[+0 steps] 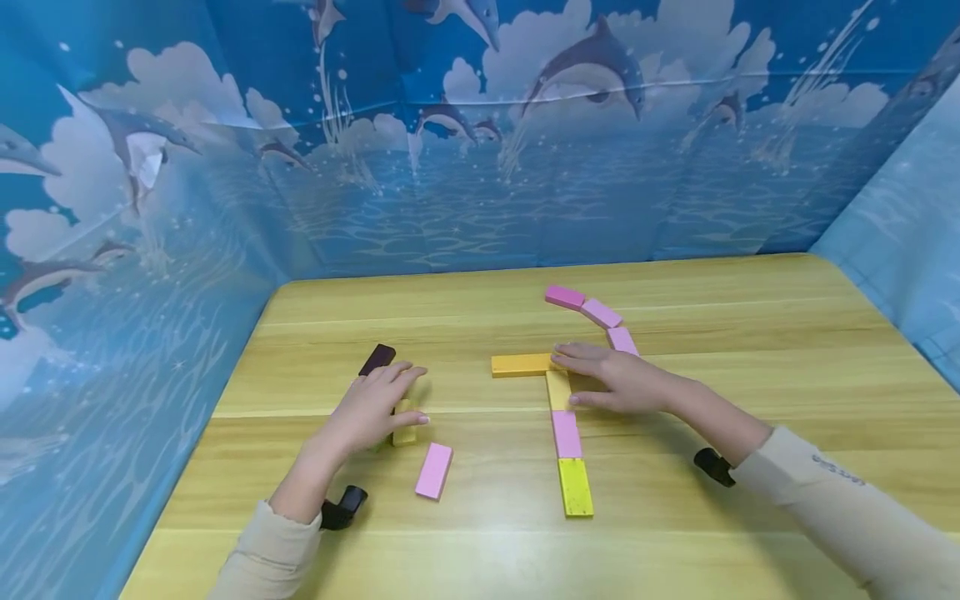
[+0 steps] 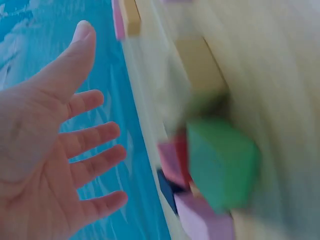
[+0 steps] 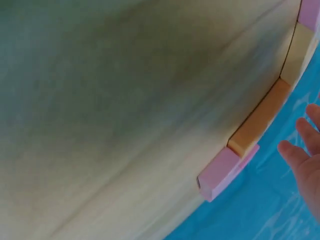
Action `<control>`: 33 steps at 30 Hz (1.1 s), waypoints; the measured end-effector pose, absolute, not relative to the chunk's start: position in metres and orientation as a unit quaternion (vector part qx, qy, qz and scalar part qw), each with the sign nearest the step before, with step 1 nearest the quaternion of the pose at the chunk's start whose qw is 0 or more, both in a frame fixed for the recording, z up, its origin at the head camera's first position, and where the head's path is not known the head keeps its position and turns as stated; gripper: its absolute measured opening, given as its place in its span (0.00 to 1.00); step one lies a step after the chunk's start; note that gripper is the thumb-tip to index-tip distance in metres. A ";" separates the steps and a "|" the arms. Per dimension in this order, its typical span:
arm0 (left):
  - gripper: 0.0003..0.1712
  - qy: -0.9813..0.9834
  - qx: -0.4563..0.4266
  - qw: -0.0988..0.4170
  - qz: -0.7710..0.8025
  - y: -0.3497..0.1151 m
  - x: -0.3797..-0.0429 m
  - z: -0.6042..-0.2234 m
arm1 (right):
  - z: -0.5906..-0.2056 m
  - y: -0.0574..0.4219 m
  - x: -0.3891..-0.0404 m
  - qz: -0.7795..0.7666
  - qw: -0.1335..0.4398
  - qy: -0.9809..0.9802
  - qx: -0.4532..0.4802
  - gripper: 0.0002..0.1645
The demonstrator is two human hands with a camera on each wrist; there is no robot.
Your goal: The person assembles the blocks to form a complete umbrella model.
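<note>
My left hand (image 1: 375, 408) hovers with spread fingers above a cluster of blocks at the left of the table. Beneath and around it are a yellow block (image 1: 405, 435), a dark block (image 1: 377, 358), a green block (image 2: 225, 165) and a lilac block (image 2: 205, 217); the hand hides part of the cluster in the head view. My right hand (image 1: 626, 379), fingers extended and apart, overlaps the right end of a flat orange block (image 1: 519, 365). From there a pale yellow block (image 1: 558, 390), a pink block (image 1: 566, 433) and a yellow-green block (image 1: 575, 487) run end to end toward me.
Behind the right hand, a curve of pink blocks (image 1: 602, 312) lies on the wooden table (image 1: 720, 317). A loose pink block (image 1: 434, 471) lies between the left hand and the row. A blue dolphin-print sheet (image 1: 480, 208) stands along the table's back and sides.
</note>
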State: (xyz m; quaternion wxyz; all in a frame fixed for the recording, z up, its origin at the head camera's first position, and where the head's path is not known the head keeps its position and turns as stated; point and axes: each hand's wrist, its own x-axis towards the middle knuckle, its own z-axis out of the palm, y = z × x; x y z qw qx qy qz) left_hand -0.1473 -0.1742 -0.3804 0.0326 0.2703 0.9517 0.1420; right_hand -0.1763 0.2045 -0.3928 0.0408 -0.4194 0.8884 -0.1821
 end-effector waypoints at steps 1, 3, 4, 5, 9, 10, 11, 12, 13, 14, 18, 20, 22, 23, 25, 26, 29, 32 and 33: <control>0.38 0.952 0.267 0.031 0.146 -0.180 -0.146 -0.382 | -0.394 0.204 -0.175 -0.179 0.044 0.888 -0.421 0.38; 0.39 0.952 0.264 0.029 0.151 -0.189 -0.145 -0.385 | -0.395 0.204 -0.173 -0.175 0.052 0.890 -0.418 0.40; 0.39 0.952 0.262 0.031 0.156 -0.193 -0.145 -0.385 | -0.396 0.204 -0.172 -0.174 0.056 0.891 -0.416 0.40; 0.40 0.951 0.261 0.033 0.160 -0.196 -0.144 -0.386 | -0.396 0.204 -0.172 -0.171 0.060 0.892 -0.414 0.41; 0.42 0.950 0.256 0.045 0.172 -0.203 -0.143 -0.390 | -0.398 0.205 -0.170 -0.159 0.078 0.896 -0.407 0.42; 0.43 0.950 0.252 0.048 0.175 -0.203 -0.143 -0.390 | -0.399 0.206 -0.169 -0.156 0.081 0.896 -0.407 0.42; 0.43 0.951 0.251 0.049 0.175 -0.204 -0.143 -0.392 | -0.399 0.206 -0.169 -0.155 0.083 0.896 -0.407 0.41; 0.43 0.951 0.249 0.051 0.176 -0.204 -0.143 -0.392 | -0.400 0.206 -0.168 -0.154 0.084 0.896 -0.408 0.41; 0.42 0.951 0.249 0.051 0.177 -0.204 -0.143 -0.393 | -0.400 0.206 -0.168 -0.152 0.084 0.895 -0.410 0.41; 0.42 0.950 0.249 0.050 0.181 -0.204 -0.142 -0.394 | -0.400 0.206 -0.168 -0.151 0.083 0.895 -0.412 0.41; 0.41 0.943 0.263 0.043 0.200 -0.203 -0.141 -0.394 | -0.401 0.205 -0.169 -0.149 0.074 0.893 -0.418 0.40; 0.40 0.936 0.278 0.042 0.212 -0.201 -0.139 -0.394 | -0.402 0.205 -0.169 -0.150 0.072 0.893 -0.419 0.40; 0.40 0.928 0.300 0.046 0.216 -0.199 -0.136 -0.394 | -0.403 0.204 -0.169 -0.153 0.070 0.892 -0.421 0.40; 0.40 0.923 0.314 0.051 0.217 -0.198 -0.134 -0.394 | -0.403 0.204 -0.169 -0.154 0.068 0.891 -0.422 0.40; 0.40 0.912 0.341 0.066 0.218 -0.195 -0.130 -0.394 | -0.404 0.203 -0.169 -0.155 0.069 0.890 -0.423 0.40; 0.40 0.907 0.355 0.074 0.215 -0.194 -0.128 -0.394 | -0.405 0.203 -0.169 -0.155 0.067 0.890 -0.424 0.40; 0.41 0.892 0.395 0.091 0.200 -0.189 -0.123 -0.395 | -0.406 0.202 -0.169 -0.156 0.066 0.889 -0.426 0.40; 0.42 0.884 0.423 0.091 0.176 -0.184 -0.118 -0.397 | -0.406 0.201 -0.170 -0.153 0.068 0.889 -0.426 0.40; 0.43 0.883 0.429 0.089 0.169 -0.183 -0.117 -0.398 | -0.406 0.200 -0.170 -0.153 0.071 0.890 -0.424 0.40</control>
